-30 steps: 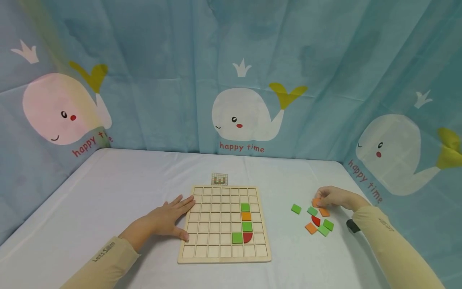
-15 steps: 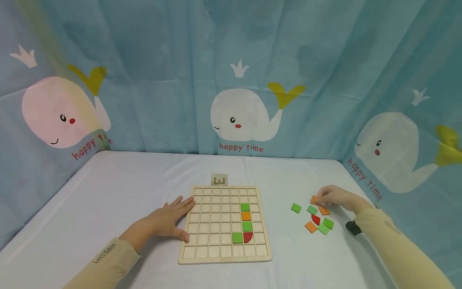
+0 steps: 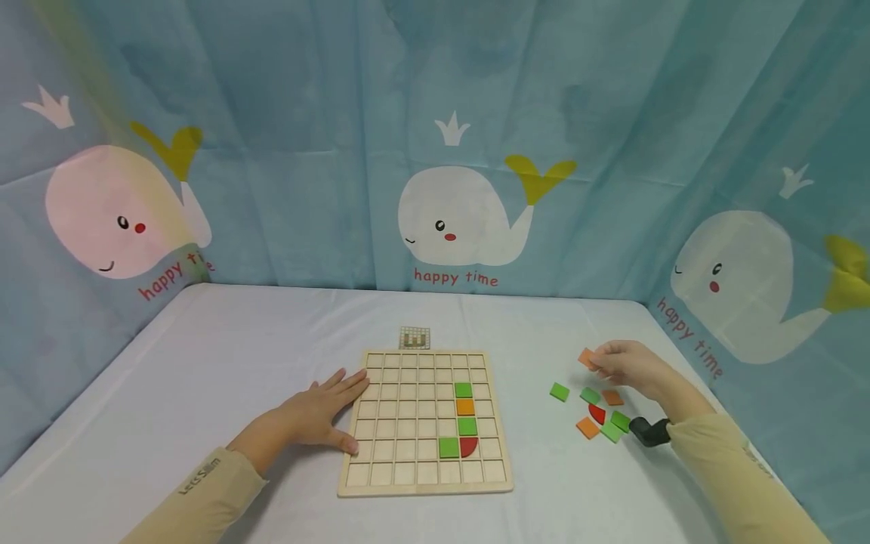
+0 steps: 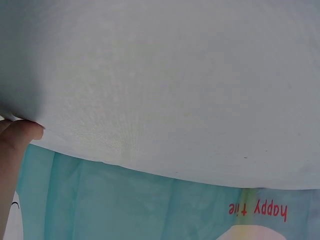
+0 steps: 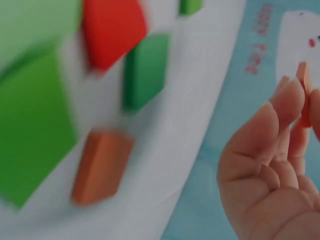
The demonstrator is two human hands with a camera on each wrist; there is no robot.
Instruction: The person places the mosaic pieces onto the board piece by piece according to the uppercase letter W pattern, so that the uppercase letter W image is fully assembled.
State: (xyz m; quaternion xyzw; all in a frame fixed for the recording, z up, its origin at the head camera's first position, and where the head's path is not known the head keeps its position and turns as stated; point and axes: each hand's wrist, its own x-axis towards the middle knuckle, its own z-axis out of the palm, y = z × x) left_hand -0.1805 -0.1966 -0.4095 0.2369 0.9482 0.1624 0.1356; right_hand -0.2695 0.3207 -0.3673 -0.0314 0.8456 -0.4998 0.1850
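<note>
My right hand (image 3: 628, 364) pinches an orange square tile (image 3: 587, 358) between thumb and fingers, above the far end of the loose tiles. The right wrist view shows that orange tile (image 5: 304, 95) edge-on at the fingertips. My left hand (image 3: 318, 414) rests with spread, straight fingers on the left rim of a wooden grid board (image 3: 394, 453). On the board's right side sit several green squares, an orange square (image 3: 465, 407) and a red quarter-circle (image 3: 469, 447). In the left wrist view only some fingers (image 4: 22, 131) show at the edge.
Loose tiles lie right of the board: several green squares (image 3: 559, 392), two orange squares (image 3: 587, 428) and a red quarter-circle (image 3: 596, 413). A small pattern card (image 3: 414, 338) lies behind the board. A black object (image 3: 650, 431) is at the right sleeve. A whale-print curtain (image 3: 306, 189) surrounds the white table.
My right hand has lifted the orange tile off the table and moved it slightly away from the other loose tiles. The left hand stays on the board's edge.
</note>
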